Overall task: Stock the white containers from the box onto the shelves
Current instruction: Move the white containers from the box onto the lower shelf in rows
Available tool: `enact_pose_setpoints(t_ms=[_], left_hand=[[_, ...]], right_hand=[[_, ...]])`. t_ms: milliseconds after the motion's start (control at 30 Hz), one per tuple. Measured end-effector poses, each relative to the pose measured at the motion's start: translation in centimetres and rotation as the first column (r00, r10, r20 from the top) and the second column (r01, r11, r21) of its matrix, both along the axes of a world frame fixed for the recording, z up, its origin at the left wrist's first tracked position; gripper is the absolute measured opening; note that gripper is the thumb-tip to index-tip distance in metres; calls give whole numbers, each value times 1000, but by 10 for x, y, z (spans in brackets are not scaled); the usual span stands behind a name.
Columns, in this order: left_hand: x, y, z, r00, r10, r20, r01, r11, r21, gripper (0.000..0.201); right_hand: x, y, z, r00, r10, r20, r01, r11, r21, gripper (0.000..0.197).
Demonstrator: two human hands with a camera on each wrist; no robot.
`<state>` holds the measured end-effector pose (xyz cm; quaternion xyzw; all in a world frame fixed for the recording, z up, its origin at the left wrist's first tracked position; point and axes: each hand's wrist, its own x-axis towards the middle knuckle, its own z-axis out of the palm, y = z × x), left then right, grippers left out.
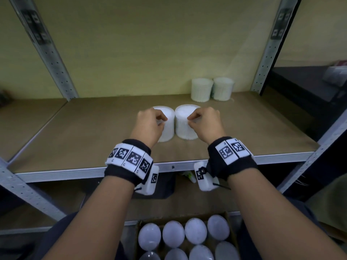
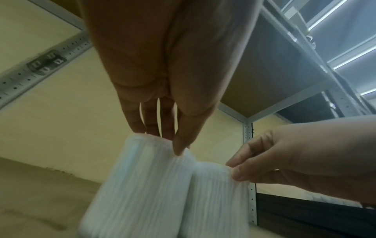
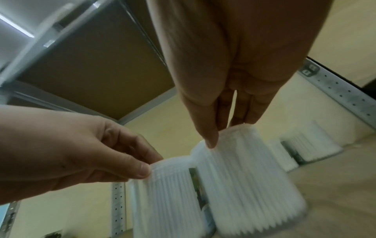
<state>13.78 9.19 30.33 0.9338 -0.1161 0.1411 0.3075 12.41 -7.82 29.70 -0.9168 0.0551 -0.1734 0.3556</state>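
Bare forearms, black wristbands (image 1: 126, 172) with white black-patterned marker tiles, white camera modules (image 1: 149, 182) beneath

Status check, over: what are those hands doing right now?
Left hand, right hand each grip a white container by its top, on shelf. Nothing in the way.

A yellow wall (image 1: 150, 44) stands behind a metal rack. Grey posts with small holes (image 1: 56, 59) hold a brown board (image 1: 84, 128). Another brown board (image 2: 274, 80) sits above. Long white lights (image 2: 354, 59) glow overhead. A dark table (image 1: 304, 81) stands at the right.
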Motion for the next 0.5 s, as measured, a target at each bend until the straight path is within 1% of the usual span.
enact_pose_setpoints(t_ms=[100,200,333,500], left_hand=[[26,-6,4,1000,2,-31,-2,1000,20,20],[50,-12,9,999,11,-49,-9,999,43,22],[80,-20,13,997,25,-71,-19,997,79,24],[113,-30,17,996,52,-69,-43,991,123,27]], right_hand=[[25,-2,3,1000,-2,-13,2,1000,9,18],[51,-3,5,1000,0,-27,0,1000,-7,17],[86,-6,7,998,2,-59,-6,997,-74,15],[123,-9,13,994,4,-107,-21,987,-157,19]])
